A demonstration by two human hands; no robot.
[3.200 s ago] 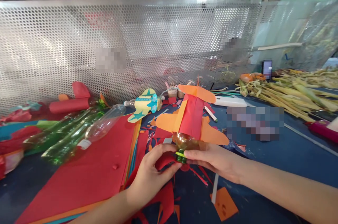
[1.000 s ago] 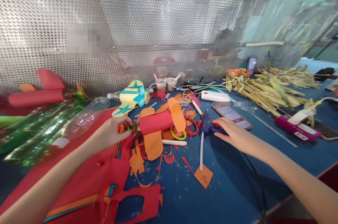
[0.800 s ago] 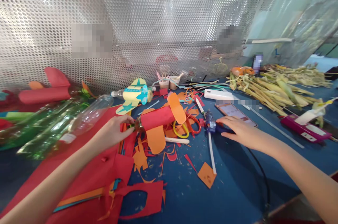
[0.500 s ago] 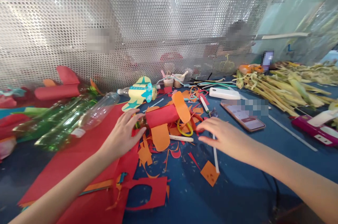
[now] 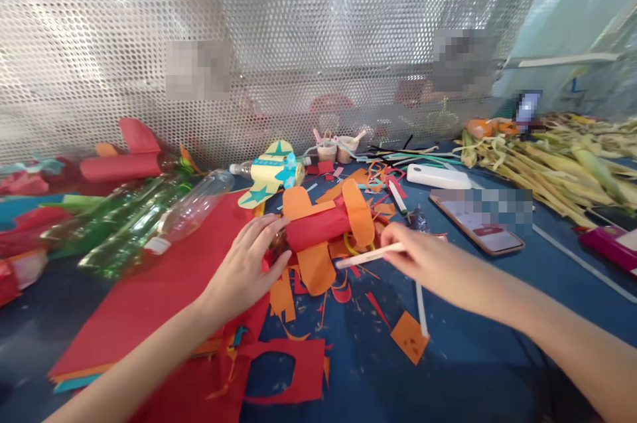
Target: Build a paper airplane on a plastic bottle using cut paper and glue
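In front of me lies a plastic bottle wrapped in red paper [image 5: 318,227], with orange paper wings and an orange tail strip, like a toy aeroplane. My left hand [image 5: 251,257] is curled around its left end, thumb below and fingers above; the bottle's dark end shows partly between them. My right hand [image 5: 411,250] is closed on a slim white brush [image 5: 368,255], its pale tip pointing left, close to the lower orange wing [image 5: 318,270]. A yellow ring [image 5: 352,244] lies partly hidden behind the brush and tail.
Red paper sheets [image 5: 149,297] lie at left beneath clear and green bottles [image 5: 192,210]. A yellow paper-wrapped bottle [image 5: 271,172] and two small pots [image 5: 346,149] stand behind. To the right are a phone [image 5: 480,224], a white device [image 5: 438,176] and dried husks [image 5: 542,170]. Paper scraps surround the red bottle.
My right hand has picked up the white brush from the table. My left hand has closed in on the bottle's end. The red bottle has rolled, and its upper orange wing now shows.
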